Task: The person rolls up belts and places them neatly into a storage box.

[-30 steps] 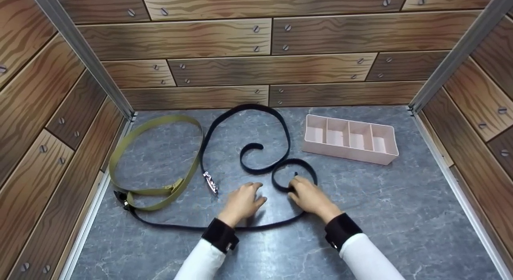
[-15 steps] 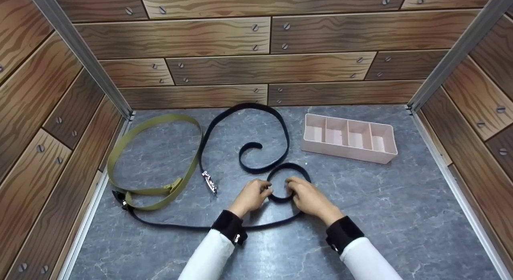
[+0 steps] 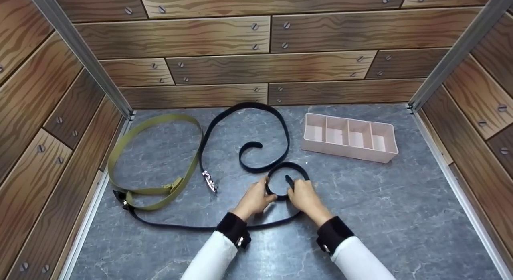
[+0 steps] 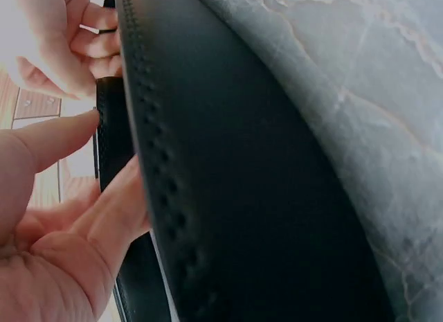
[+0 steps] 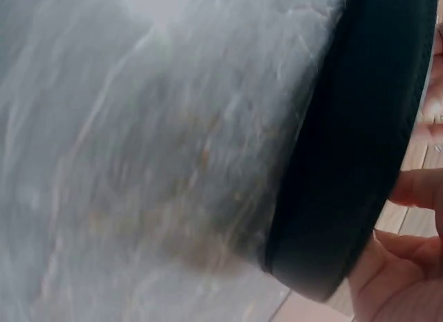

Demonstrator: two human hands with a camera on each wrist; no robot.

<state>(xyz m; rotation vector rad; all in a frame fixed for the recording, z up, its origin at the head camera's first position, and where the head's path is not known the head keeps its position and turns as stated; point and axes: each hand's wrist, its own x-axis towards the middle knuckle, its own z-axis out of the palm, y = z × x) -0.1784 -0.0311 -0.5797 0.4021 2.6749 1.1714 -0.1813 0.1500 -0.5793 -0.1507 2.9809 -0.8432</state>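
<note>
A black stitched belt (image 3: 289,165) stands on its edge, its near end curled into a small loop. My left hand (image 3: 255,197) pinches the loop's left side, thumb inside and fingers outside; in the left wrist view the fingers (image 4: 118,215) lie either side of the strap. On the loop's right side, my right hand (image 3: 305,197) grips the belt, its tip (image 3: 289,180) poking up beside the fingers. The right wrist view shows the strap (image 5: 346,149) next to my right hand (image 5: 408,266). From the loop the strap runs left to a dark buckle (image 3: 120,196).
Behind the loop, close to it, a second black belt (image 3: 249,106) curls, with a silver buckle (image 3: 210,182). An olive webbing belt (image 3: 114,151) lies looped at left. A pink four-slot box (image 3: 348,151) stands back right. Wood-patterned walls (image 3: 256,67) enclose the grey floor.
My left hand has moved right and taken hold of the loop's left side. The small loop has shifted slightly left and nearer. My right hand stays on the belt, its grip altered.
</note>
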